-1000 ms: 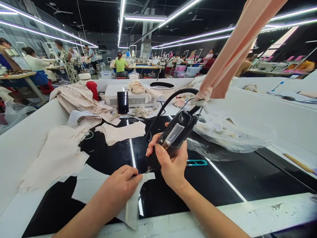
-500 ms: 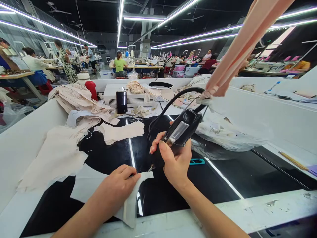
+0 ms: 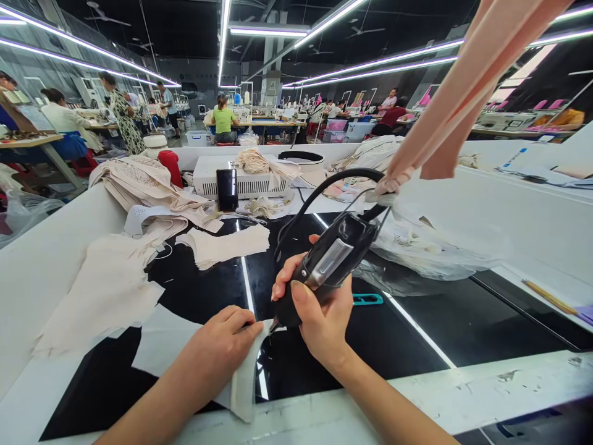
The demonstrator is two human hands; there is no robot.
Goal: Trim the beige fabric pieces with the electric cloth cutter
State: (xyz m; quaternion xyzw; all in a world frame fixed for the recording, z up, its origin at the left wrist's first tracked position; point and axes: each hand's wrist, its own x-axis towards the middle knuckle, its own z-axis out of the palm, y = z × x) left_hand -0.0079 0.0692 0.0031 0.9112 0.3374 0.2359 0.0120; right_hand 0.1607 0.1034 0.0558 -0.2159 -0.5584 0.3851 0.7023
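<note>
My right hand is closed round a black hand-held cutting tool, tilted with its tip down at the edge of a pale fabric piece. A black cord loops up from the tool's back end. My left hand lies on that fabric piece, fingers curled and pressing it onto the black glossy table, right beside the tool's tip.
Cream fabric pieces lie at the left, one more at mid-table. A teal clip lies right of my hand, a plastic bag beyond. White walls ring the table. A white box and phone stand behind. People work far off.
The tool lifted a little and swung right half a second ago, and now its tip is back down at the fabric edge. My left hand has stayed on the fabric.
</note>
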